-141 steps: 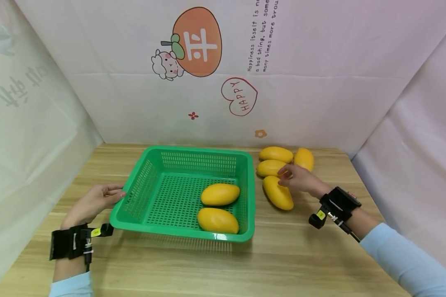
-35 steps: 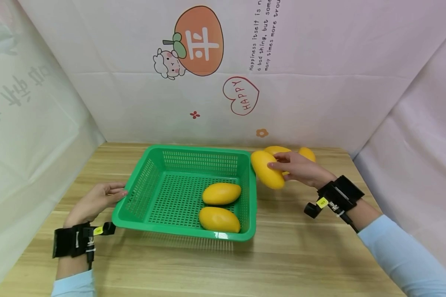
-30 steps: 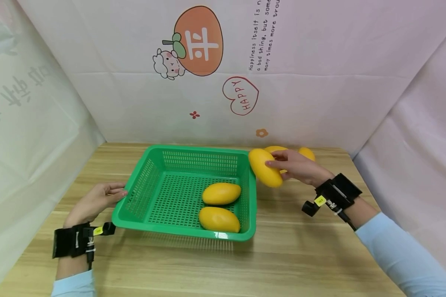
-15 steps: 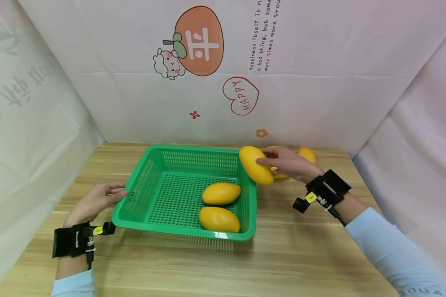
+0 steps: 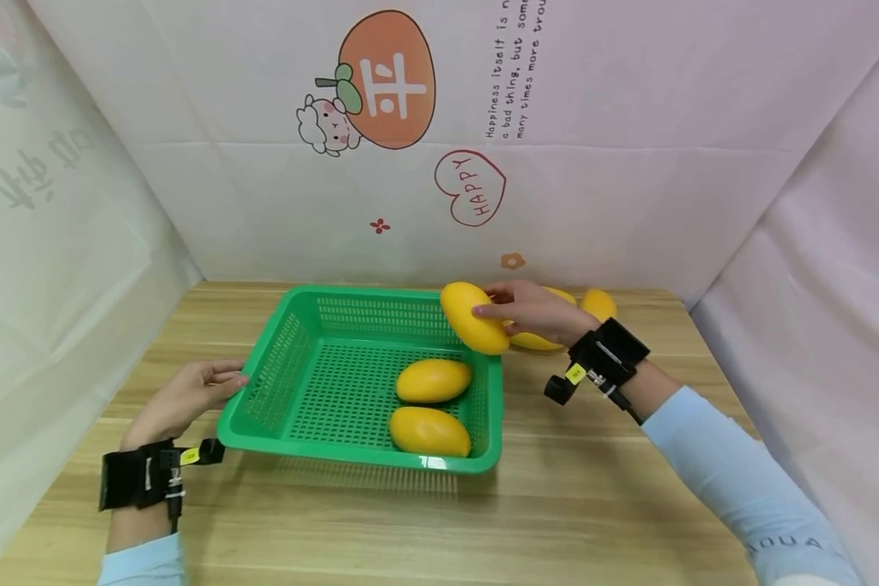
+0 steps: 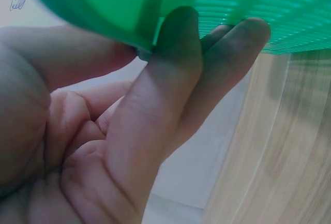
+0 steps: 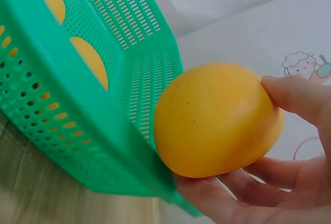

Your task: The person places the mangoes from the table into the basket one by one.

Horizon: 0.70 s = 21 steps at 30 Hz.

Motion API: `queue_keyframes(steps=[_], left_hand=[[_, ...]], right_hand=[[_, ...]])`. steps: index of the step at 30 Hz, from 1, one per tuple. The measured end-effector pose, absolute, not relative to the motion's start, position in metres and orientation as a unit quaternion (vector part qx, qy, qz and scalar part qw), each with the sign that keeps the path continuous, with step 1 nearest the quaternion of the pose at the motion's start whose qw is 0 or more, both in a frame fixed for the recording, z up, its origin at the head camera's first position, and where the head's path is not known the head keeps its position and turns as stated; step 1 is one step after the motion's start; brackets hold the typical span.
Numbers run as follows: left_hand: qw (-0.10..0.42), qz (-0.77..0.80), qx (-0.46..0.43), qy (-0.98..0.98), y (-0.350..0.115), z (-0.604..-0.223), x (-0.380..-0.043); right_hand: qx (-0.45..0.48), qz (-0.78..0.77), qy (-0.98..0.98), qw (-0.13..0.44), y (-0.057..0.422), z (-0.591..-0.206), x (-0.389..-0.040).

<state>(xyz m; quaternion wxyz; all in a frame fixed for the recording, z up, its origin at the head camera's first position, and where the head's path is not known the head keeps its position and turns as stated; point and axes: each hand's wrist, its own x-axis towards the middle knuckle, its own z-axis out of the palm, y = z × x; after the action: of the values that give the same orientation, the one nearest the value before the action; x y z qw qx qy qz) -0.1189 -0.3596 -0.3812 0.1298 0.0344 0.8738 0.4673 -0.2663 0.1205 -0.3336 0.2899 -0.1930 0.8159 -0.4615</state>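
My right hand (image 5: 533,311) grips a yellow mango (image 5: 473,318) between thumb and fingers. It holds the fruit above the back right corner of a green plastic basket (image 5: 362,461). In the right wrist view the held mango (image 7: 217,120) hangs beside the basket rim (image 7: 103,115). At the basket's left side my left hand (image 5: 186,399) pinches the rim, and the left wrist view shows thumb and fingers (image 6: 150,115) around its edge. Two mangoes lie inside on the right: one mango (image 5: 434,381) behind the other mango (image 5: 430,432).
Behind my right hand, more mangoes lie on the wooden table (image 5: 593,488), one mango (image 5: 598,304) at the far right and another mango (image 5: 535,341) partly covered. A white printed cloth (image 5: 630,163) stands along the table's back edge, with cloth on both sides too.
My right hand took hold of the front mango from the pile, lifted it and carried it left over the basket's back right corner. The left hand stayed on the rim.
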Motion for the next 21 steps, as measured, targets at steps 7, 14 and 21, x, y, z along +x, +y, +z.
queue_keyframes(steps=[7,14,21], left_hand=[[0.131,0.478,0.037,0.868,-0.362,-0.383,-0.12],[0.132,0.48,0.038,0.867,-0.363,-0.383,-0.12],[0.132,0.484,0.039,0.864,-0.361,-0.383,-0.12]], right_hand=[[-0.224,-0.47,0.8,0.298,0.096,-0.328,-0.273],[-0.239,-0.437,0.818,0.286,0.074,-0.318,-0.275],[-0.256,-0.399,0.84,0.265,0.055,-0.324,-0.282]])
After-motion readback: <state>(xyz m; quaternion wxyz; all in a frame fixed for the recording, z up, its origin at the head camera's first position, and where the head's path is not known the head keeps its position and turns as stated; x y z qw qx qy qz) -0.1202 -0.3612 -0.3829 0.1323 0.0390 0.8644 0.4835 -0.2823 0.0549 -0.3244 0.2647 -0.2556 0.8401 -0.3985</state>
